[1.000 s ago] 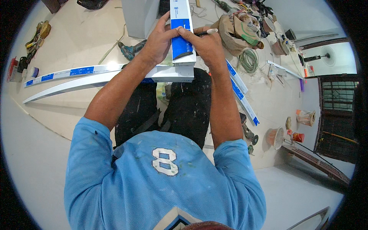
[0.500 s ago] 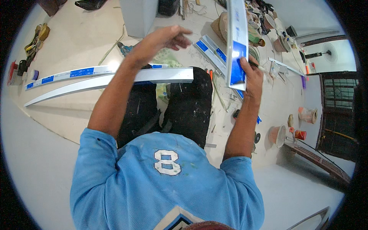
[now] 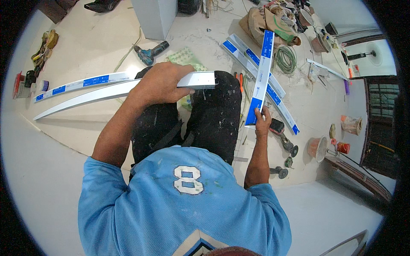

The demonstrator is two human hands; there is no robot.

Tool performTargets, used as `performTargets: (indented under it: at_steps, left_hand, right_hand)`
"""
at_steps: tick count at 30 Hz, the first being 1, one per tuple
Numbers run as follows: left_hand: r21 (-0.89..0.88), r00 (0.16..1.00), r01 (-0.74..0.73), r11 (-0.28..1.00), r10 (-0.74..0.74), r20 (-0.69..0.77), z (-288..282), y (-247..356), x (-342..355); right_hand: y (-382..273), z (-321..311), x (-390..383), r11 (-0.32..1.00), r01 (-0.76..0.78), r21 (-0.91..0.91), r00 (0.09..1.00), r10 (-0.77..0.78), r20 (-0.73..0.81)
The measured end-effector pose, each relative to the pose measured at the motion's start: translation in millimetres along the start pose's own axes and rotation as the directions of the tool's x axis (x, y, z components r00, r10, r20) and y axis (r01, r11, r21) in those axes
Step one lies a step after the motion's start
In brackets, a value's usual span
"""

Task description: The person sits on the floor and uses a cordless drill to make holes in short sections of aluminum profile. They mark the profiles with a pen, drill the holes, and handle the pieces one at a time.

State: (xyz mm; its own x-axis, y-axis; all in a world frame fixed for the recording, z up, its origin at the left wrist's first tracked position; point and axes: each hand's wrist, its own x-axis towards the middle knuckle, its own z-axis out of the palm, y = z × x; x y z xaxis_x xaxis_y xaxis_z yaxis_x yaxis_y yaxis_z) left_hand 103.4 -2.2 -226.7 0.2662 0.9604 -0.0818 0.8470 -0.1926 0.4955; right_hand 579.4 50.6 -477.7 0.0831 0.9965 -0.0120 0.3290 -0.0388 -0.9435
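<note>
Across my thighs lies a long white metal profile point(image 3: 203, 79), one end over my right knee and the rest stretching off to the left. My left hand point(image 3: 164, 83) is closed around it near that end. In my right hand point(image 3: 262, 121) is the lower end of a second profile point(image 3: 264, 64), white with blue label sections, slanting away from me. A small pale tip shows between the right fingers; its kind is unclear. Under the held piece, more blue-labelled profiles point(image 3: 239, 54) lie crosswise on the floor. Another labelled profile point(image 3: 92, 81) lies beyond the one on my lap.
A cordless drill point(image 3: 150, 53) lies beyond my knees beside a green patterned bag point(image 3: 188, 57). Red-handled pliers point(image 3: 241, 82) lie right of my knee. An angle grinder point(image 3: 284, 136) rests near my right forearm. Farther right are a coiled hose point(image 3: 285, 59) and a bucket point(image 3: 317, 149).
My left hand, open above my lap before, has come down and closed on the white profile. My right hand has lowered the labelled profile toward the floor pieces.
</note>
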Motion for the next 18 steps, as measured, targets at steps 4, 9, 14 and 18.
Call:
performTargets:
  at_steps: [4, 9, 14, 18]
  left_hand:
    - [0.003, 0.993, -0.026, 1.0, 0.026, -0.119, 6.7, 6.5, -6.8]
    - [0.036, 0.977, -0.064, 0.997, 0.07, -0.204, 17.5, 8.7, -11.5]
    - [0.06, 0.987, 0.013, 0.998, -0.003, -0.158, 17.6, 8.9, -14.4]
    - [0.013, 0.99, 0.017, 1.0, -0.015, -0.139, 15.5, 14.8, -14.8]
  right_hand:
    - [10.2, 4.0, 3.2, 0.997, 0.062, -0.034, 0.998, -0.062, -0.001]
    - [2.1, 7.9, 0.6, 0.984, 0.175, -0.007, 0.984, -0.175, 0.03]
    - [-6.0, 20.0, 26.1, 0.98, 0.177, -0.094, 0.963, -0.152, 0.224]
    - [32.7, 44.8, 56.2, 0.962, 0.132, -0.24, 0.949, -0.053, 0.31]
